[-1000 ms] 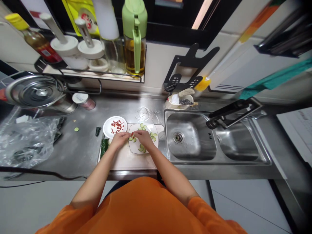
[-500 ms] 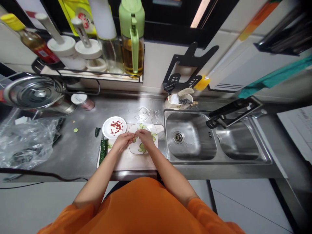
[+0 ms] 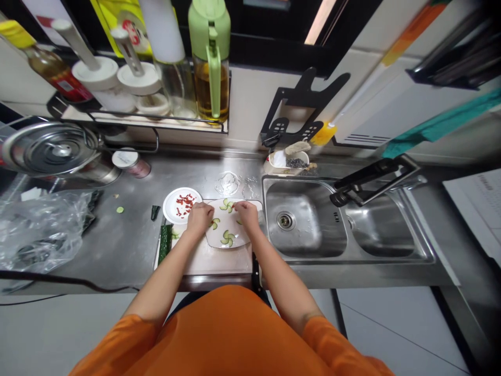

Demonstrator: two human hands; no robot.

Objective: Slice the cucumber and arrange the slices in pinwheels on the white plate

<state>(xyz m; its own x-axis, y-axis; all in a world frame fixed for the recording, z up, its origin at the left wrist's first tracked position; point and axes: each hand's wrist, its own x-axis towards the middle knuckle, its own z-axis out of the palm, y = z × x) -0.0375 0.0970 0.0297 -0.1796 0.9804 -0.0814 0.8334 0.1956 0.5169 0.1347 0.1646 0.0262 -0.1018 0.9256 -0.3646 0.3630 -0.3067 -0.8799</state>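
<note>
My right hand (image 3: 247, 215) is over the right side of a white squarish plate (image 3: 216, 237), fingertips pinched on a small red piece (image 3: 234, 206). Thin cucumber slices (image 3: 227, 238) lie on this plate in pinwheel shapes, some partly covered by my hands. At the plate's left edge, my left hand (image 3: 200, 216) is closed with the fingertips together; whatever they may hold is hidden. Just beside it, a round white dish (image 3: 169, 210) holds several small red pieces (image 3: 183, 202). Under the squarish plate is a light cutting board (image 3: 219, 265), with a dark green cucumber length (image 3: 165, 243) along its left side.
A double sink (image 3: 309, 219) with a black faucet (image 3: 364, 180) is on the right. Plastic bags (image 3: 43, 227), a lidded pot (image 3: 58, 151) and a small jar (image 3: 131, 163) stand left. Bottles and seasoning jars fill a rack (image 3: 156, 122) behind. A cucumber end (image 3: 155, 212) lies near the dish.
My hands, together over the squarish plate before, have parted. The right moved right with a small red piece in its fingertips; the left moved slightly up, its fingers curled. More cucumber slices show between them.
</note>
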